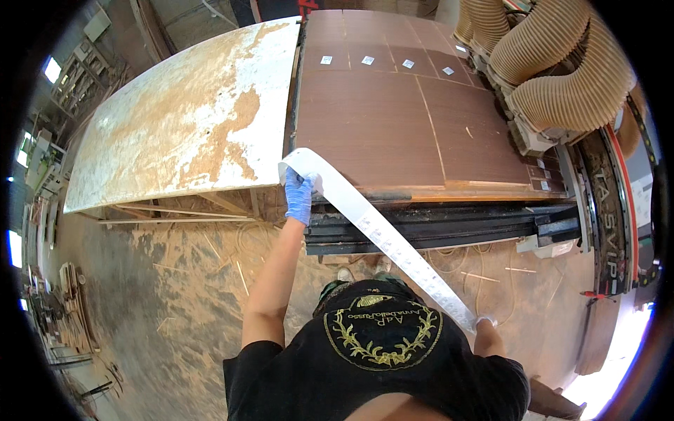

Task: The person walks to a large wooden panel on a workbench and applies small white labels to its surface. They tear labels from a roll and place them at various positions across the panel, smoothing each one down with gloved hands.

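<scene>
At frame centre, the left hand (298,194) has its grip closed on a white label strip (385,237), which slants to the right hand (486,321), lower right, whose grip I cannot make out.

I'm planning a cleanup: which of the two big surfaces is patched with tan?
The white surface on the left, blotched with tan; the right surface is brown, with small white labels.

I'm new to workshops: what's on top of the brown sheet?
Small white labels lie on the brown sheet; tan ribbed hoses hide part of its right side, so anything there can't be seen.
</scene>
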`<action>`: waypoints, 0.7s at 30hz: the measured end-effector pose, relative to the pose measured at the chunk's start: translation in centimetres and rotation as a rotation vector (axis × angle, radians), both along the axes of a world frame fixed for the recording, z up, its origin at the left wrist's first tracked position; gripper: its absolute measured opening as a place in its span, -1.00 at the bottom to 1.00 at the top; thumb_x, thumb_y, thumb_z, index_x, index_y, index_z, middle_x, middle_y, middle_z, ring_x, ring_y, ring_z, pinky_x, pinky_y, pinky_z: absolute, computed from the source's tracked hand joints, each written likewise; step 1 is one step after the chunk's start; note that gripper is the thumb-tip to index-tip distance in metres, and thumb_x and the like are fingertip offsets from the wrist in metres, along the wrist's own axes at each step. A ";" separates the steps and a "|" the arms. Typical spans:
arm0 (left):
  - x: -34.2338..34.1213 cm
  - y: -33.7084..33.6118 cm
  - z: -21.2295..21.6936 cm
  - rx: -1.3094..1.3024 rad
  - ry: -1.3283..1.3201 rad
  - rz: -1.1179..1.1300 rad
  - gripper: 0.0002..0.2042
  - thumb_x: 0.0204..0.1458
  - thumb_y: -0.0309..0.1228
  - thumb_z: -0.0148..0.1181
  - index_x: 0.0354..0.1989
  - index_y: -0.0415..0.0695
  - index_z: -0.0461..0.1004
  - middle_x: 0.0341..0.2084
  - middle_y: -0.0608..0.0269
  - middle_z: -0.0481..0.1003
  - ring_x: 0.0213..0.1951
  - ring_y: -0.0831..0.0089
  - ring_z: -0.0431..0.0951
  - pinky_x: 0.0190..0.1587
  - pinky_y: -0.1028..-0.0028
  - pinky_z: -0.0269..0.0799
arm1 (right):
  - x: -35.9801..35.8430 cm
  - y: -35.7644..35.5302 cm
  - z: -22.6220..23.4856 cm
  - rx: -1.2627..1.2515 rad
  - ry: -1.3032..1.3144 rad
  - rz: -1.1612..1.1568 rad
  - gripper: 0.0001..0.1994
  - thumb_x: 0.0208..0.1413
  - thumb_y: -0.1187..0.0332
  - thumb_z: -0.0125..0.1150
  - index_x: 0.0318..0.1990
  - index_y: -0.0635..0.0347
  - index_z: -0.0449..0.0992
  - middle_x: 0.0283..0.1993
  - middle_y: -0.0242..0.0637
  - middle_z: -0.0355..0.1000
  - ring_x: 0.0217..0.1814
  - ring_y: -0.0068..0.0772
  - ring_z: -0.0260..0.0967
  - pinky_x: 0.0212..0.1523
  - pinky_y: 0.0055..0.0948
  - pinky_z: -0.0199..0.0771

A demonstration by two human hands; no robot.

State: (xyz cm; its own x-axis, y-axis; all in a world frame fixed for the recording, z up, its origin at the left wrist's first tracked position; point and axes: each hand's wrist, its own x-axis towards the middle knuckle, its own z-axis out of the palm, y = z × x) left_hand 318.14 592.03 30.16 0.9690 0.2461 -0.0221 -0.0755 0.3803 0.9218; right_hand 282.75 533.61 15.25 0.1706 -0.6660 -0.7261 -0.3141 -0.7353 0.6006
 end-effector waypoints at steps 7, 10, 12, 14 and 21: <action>-3.3 -3.4 0.1 0.221 -0.205 -0.151 -0.44 -0.11 -0.68 -0.04 0.12 -0.20 -0.02 -0.04 0.17 0.21 -0.02 0.43 0.24 0.05 0.44 0.19 | 6.1 6.9 2.2 0.474 -0.540 0.156 -0.69 -0.03 0.25 -0.03 -0.16 0.17 0.46 -0.14 -0.04 0.40 -0.08 -0.04 0.35 -0.13 -0.24 0.36; -6.0 -5.6 0.3 0.261 -0.220 -0.308 -0.39 -0.13 -0.67 -0.03 0.16 -0.19 -0.07 -0.04 0.16 0.20 -0.02 0.42 0.22 0.04 0.46 0.17 | 14.2 15.4 7.4 1.171 -1.318 -0.010 -0.60 0.04 0.31 0.05 0.01 0.33 0.29 -0.01 -0.18 0.32 0.05 -0.36 0.24 0.06 -0.44 0.21; -7.4 -6.6 0.5 0.360 -0.256 -0.385 -0.38 -0.13 -0.65 -0.03 0.17 -0.20 -0.09 -0.03 0.15 0.20 -0.03 0.42 0.23 0.04 0.47 0.17 | 18.8 21.5 12.8 1.710 -1.334 -0.338 -0.54 0.05 0.28 0.07 0.08 0.30 0.21 0.03 -0.15 0.28 0.08 -0.36 0.21 0.10 -0.44 0.17; -8.8 -7.4 0.6 0.422 -0.301 -0.438 -0.35 -0.12 -0.60 -0.01 0.20 -0.21 -0.12 -0.06 0.09 0.26 -0.06 0.39 0.30 0.00 0.46 0.22 | 22.4 26.8 18.4 1.787 -1.262 -0.535 -0.47 0.01 0.32 0.13 0.12 0.28 0.14 0.06 -0.16 0.25 0.10 -0.38 0.19 0.11 -0.43 0.16; -12.2 -7.4 0.5 0.704 -0.327 -0.586 -0.32 -0.11 -0.53 0.03 0.22 -0.15 -0.13 -0.14 -0.03 0.38 -0.14 0.26 0.45 -0.11 0.39 0.34 | 25.9 33.7 26.9 2.077 -1.410 -0.460 -0.37 -0.08 0.52 0.11 0.20 0.24 0.03 0.04 -0.28 0.24 0.00 -0.53 0.21 0.02 -0.50 0.21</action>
